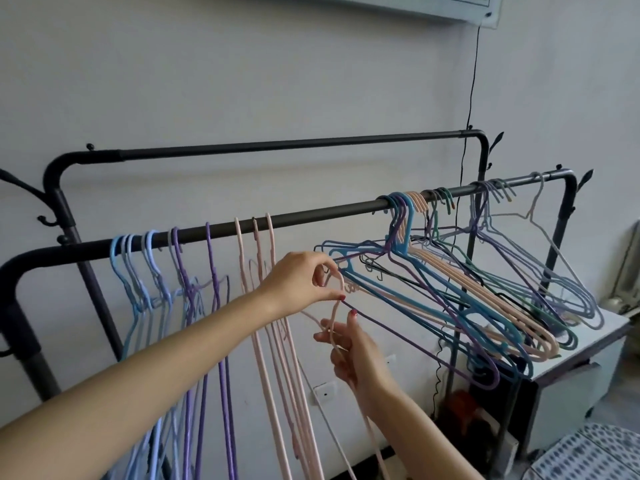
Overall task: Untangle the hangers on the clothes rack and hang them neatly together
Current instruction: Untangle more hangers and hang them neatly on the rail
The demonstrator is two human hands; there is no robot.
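Roughly half sorted: blue, purple and pink hangers (180,271) are hanging tidily along the front rail (311,216), while the left hand (298,282) and right hand (356,355) are pinching a loose pink hanger (337,306) beside the remaining tangled cluster (467,289).

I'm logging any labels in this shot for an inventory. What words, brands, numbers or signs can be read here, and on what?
None can be read. The hangers, the rack's front rail, the white cabinet and the wall-mounted unit at the top edge show no legible text, and neither hand holds anything printed.
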